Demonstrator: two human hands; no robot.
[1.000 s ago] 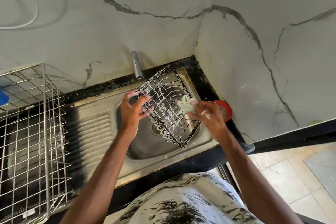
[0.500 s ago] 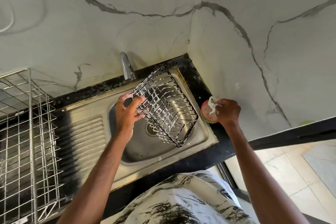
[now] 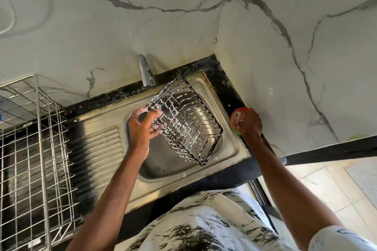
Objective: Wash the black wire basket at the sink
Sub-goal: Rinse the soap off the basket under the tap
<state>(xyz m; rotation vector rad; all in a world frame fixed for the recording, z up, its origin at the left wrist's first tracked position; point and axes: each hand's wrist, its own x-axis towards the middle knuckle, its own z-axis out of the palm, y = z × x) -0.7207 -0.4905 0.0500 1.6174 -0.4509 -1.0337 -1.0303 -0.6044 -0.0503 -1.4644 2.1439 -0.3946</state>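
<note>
The black wire basket hangs tilted over the bowl of the steel sink, held up off the metal, with its open side turned toward the person and white suds clinging to many of its wires. The left hand grips it at the near left corner: the thumb lies over the top rim wire and the fingers curl in through the side wires, wet with foam. From that hand the basket reaches out to the right and slants down toward the sink's front right corner. Just beyond the left hand, past the basket's upper corner, a chrome tap stands at the back of the sink. On the far side of the left forearm lie the ribbed draining board and then a silver wire rack, which stands on the black counter. The right hand is well apart from the basket, off to its right, at the counter's edge against the marbled wall. Its fingers are bent down over a small round red and green dish with a smear of white lather on top; whether they pinch anything there, or only press on it, cannot be told. Below both forearms is the person's white shirt with black streaks, and beyond the right forearm a pale tiled floor.
</note>
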